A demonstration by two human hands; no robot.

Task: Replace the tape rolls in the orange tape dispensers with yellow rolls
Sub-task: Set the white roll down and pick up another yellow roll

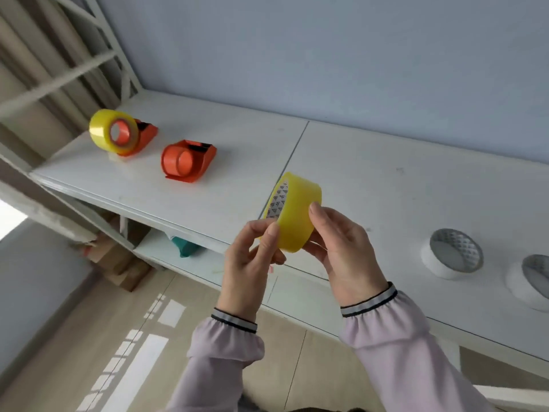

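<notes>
I hold a yellow tape roll [297,209] in the air above the front edge of the white table [371,179]. My right hand [341,248] grips it from the right and below, thumb on its outer face. My left hand [252,257] pinches at the roll's lower left rim. Far left on the table stands an orange dispenser [142,138] with a yellow roll [102,129] on its hub. Beside it sits a second orange dispenser [188,162] whose hub carries no roll.
Two white tape rolls [453,254] [531,281] lie flat at the table's right. A blue-grey wall runs behind the table. Under it, a shelf holds a teal object [185,246] and cardboard boxes [118,260]. A white metal frame [89,60] rises at the left.
</notes>
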